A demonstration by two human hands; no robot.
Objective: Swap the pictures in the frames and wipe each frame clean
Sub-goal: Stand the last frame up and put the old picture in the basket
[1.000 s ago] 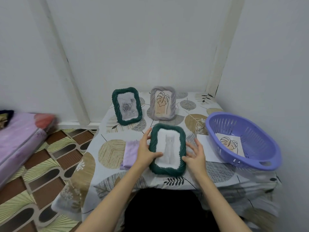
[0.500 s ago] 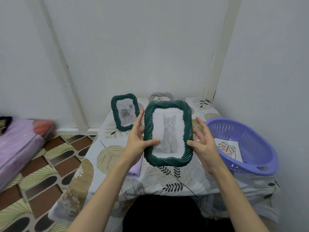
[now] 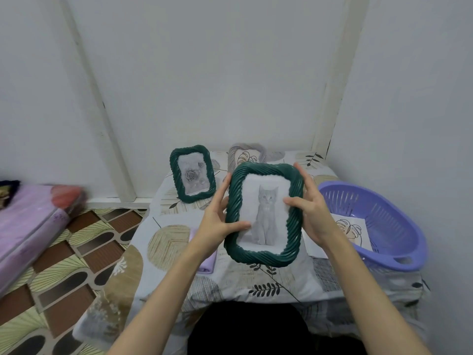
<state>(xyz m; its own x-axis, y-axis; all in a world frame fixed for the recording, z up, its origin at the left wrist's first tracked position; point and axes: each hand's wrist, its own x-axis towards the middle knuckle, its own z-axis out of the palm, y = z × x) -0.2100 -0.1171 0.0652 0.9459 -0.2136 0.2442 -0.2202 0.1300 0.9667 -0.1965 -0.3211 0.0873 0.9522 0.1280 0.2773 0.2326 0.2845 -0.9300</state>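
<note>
Head view, entry for this moment, read left to right. I noted the lilac cloth [image 3: 206, 260] lying folded on the near-left part of the patterned tablecloth [image 3: 163, 247], partly under my left forearm and untouched. Behind it the green rose frame [image 3: 192, 173] stood upright toward the far wall, as a second earlier.

What changed: the green cat frame [image 3: 265, 213], flat on the table a second ago, was now lifted clear of the cloth and tilted up to face me, in the air between both hands, hiding most of the grey leaf frame [image 3: 245, 152] behind it. My left hand [image 3: 217, 221] gripped its left edge, thumb laid across the lower left of the cat picture, fingers behind the rim. My right hand [image 3: 311, 208] had shifted from an open brace to a clamp on the right rim, thumb on the glass, fingers wrapped over the top corner.

At far right the purple basket [image 3: 399, 226] held a loose leaf print [image 3: 354, 230].

Judgement: the cat picture looked seated, so this frame seemed ready for inspection or wiping; the cloth was not yet in hand.
</note>
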